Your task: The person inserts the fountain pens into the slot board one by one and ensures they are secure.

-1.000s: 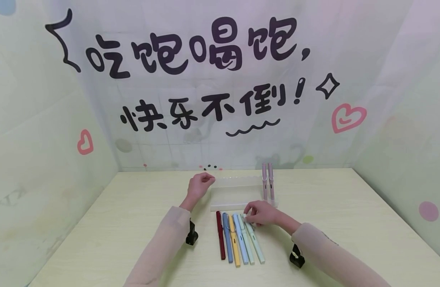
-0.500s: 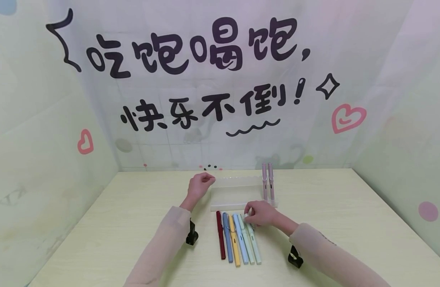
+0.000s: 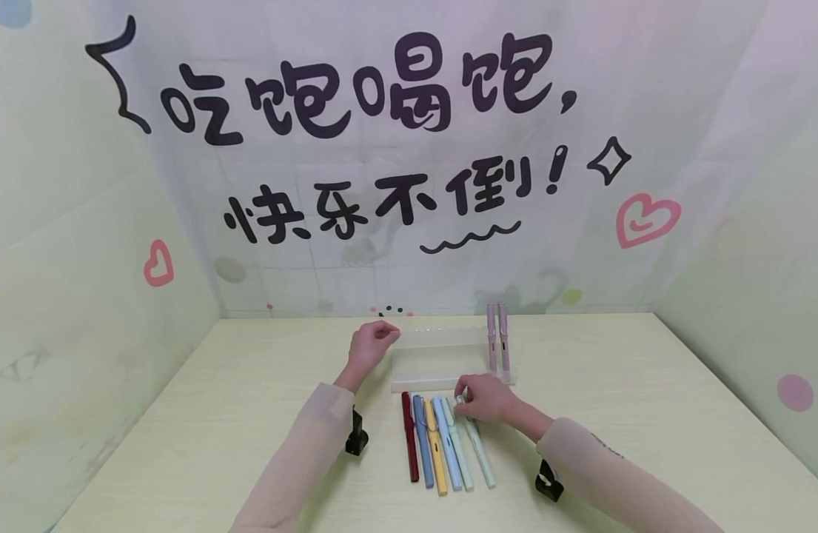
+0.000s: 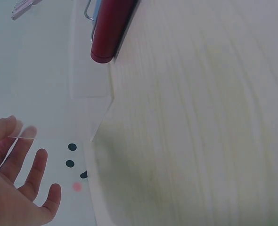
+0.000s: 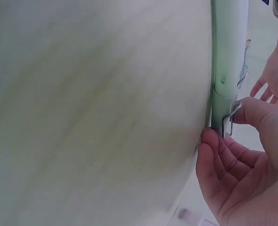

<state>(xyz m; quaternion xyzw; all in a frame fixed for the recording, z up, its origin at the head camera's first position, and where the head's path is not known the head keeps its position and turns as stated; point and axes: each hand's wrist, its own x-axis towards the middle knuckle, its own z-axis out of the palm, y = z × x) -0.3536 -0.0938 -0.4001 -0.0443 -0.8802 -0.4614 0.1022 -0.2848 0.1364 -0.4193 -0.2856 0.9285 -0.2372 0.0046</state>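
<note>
My left hand (image 3: 371,346) pinches the left upper corner of a clear acrylic pen stand (image 3: 425,385); in the left wrist view the thumb and a finger (image 4: 23,141) meet at its transparent edge. My right hand (image 3: 487,397) pinches the cap end of a pale green pen (image 3: 480,455). In the right wrist view thumb and fingertips are at the metal clip of this pen (image 5: 226,70). Left of it lie a second pale green pen (image 3: 460,459), a light blue pen (image 3: 450,455), a yellow pen (image 3: 437,451), a blue pen (image 3: 423,451) and a dark red pen (image 3: 410,444).
Two pinkish-purple pens (image 3: 498,337) stand leaning in the right end of the stand. The pale wooden table (image 3: 648,414) ends at a printed cloth backdrop (image 3: 409,281). Black cameras (image 3: 357,433) are strapped to both wrists.
The lower end of the held pale green pen swung left against its neighbour, then back right, leaving a gap. My right hand shifted very slightly; the left hand stayed in place.
</note>
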